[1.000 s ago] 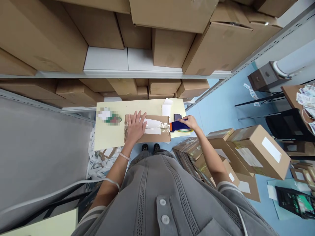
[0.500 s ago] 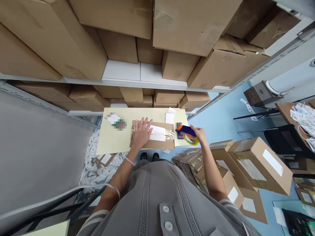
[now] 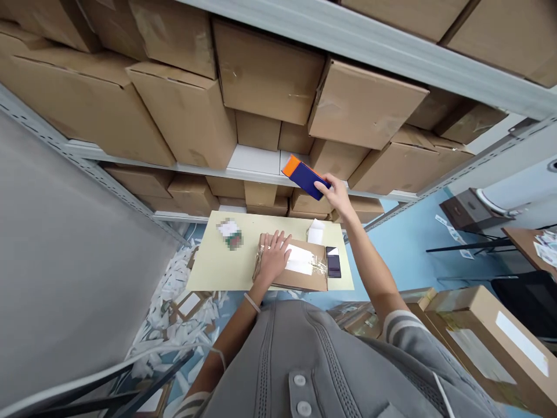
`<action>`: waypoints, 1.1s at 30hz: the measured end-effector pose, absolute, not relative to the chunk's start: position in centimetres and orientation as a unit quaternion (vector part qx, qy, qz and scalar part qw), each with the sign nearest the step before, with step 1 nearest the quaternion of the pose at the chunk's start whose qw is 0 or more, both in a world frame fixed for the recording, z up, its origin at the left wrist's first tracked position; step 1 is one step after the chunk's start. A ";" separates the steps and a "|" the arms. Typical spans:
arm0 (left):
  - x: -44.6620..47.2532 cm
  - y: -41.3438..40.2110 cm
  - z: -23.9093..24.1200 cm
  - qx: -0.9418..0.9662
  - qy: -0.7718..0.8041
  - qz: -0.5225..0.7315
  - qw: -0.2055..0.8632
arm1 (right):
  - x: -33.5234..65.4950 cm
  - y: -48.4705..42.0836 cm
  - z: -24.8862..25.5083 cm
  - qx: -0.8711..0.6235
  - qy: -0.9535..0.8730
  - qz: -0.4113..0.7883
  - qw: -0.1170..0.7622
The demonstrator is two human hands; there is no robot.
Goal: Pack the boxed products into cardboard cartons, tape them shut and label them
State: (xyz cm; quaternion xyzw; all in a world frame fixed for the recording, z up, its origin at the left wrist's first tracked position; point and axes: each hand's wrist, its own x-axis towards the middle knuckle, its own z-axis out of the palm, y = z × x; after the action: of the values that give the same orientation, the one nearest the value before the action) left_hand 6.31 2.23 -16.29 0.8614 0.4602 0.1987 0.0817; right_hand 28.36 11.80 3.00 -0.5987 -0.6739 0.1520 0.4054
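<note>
My left hand lies flat on the left part of a taped cardboard box, its fingers spread. The box bears a white label and shiny clear tape across its top. My right hand is raised above the table's far edge, wrapped round the handle of a blue and orange tape dispenser. The tape roll is hidden from this angle. A dark phone rests just right of the box, and a folded white paper is behind it.
The cream table stands against metal shelving packed with cardboard boxes. A partly pixelated item lies at the table's left. White paper scraps cover the floor at left. More labelled cartons stand at right.
My right hand has lifted the tape dispenser from beside the box, up and toward the shelf. My left hand stays on the box. The camera view has tilted upward.
</note>
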 end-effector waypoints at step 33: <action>1.8 3.0 -15.5 0.739 0.590 0.234 0.227 | 26.3 -7.1 -14.6 -0.832 -0.367 0.260 0.325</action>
State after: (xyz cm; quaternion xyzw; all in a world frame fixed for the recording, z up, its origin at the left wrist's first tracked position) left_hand 1.78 2.99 -15.48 0.7386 0.5903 0.2336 0.2268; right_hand 26.33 -7.06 -14.63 -0.8316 -0.3674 0.2601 0.3252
